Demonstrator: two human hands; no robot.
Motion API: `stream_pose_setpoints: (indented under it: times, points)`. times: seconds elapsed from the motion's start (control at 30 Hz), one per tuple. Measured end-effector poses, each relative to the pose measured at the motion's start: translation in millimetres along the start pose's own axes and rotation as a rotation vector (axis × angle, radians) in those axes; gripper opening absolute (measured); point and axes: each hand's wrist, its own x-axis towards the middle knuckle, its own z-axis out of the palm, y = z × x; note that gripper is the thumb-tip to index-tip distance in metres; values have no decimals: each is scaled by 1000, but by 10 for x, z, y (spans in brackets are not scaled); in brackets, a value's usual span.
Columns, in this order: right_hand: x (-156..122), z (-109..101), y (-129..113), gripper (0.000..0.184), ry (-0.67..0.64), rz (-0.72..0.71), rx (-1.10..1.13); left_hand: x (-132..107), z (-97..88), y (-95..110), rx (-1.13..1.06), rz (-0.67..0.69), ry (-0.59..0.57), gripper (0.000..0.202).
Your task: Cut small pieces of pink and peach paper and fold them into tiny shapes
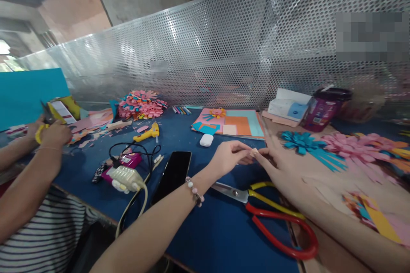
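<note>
My left hand (229,158) and my right hand (269,161) meet fingertip to fingertip above the blue table. Both are closed in a pinch at the same spot, where a tiny pale bit may sit; its kind is too small to tell. Below them lie large scissors (246,198) with one yellow and one red handle, blades pointing left, partly covered by my right forearm. A black phone (173,175) rests left of my left wrist. Just beyond my left hand is a small white earbud case (206,140).
A co-worker's hands (53,134) cut with scissors at left. A yellow glue gun (149,133), a corded power strip (126,178) and a pile of paper flowers (141,104) lie beyond. Coloured sheets (238,123), a purple cup (326,108) and a teal paper flower (301,141) stand rightward. Perforated metal screen (211,51) behind.
</note>
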Motion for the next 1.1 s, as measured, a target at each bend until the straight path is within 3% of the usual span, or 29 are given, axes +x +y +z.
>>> stream_pose_setpoints:
  times: [0.5, 0.83, 1.1]
  points:
    - [-125, -106, -151, 25, 30, 7, 3, -86, 53, 81, 53, 18, -86, 22]
    - [-112, -105, -137, 25, 46, 11, -18, -67, 44, 66, 364, 177, -16, 19]
    - [-88, -88, -175, 26, 36, 27, 63, -46, 4, 16, 370, 210, -3, 23]
